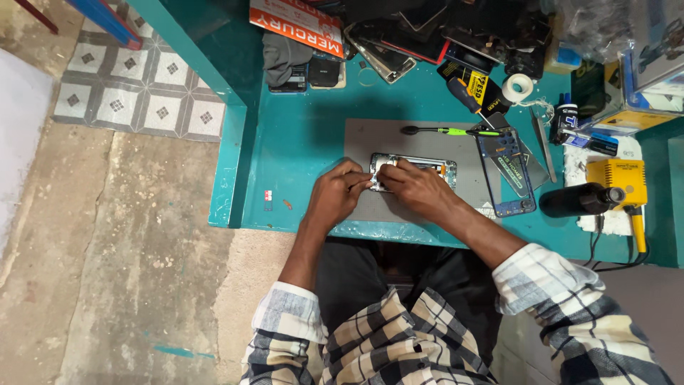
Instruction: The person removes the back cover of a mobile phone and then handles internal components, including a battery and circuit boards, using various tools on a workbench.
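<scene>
mat (370,139): matt grey rubber | bench (299,150): glossy teal paint | shirt (370,335): checked cloth

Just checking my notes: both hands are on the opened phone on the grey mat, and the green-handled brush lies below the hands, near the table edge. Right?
Not quite. The head view shows the brush above the hands, at the mat's far edge. Both the left hand and right hand are on the phone.

Both hands, left hand (333,194) and right hand (417,189), pressed on opened phone (427,165) lying on grey mat (363,139), teal counter (299,142).
</scene>
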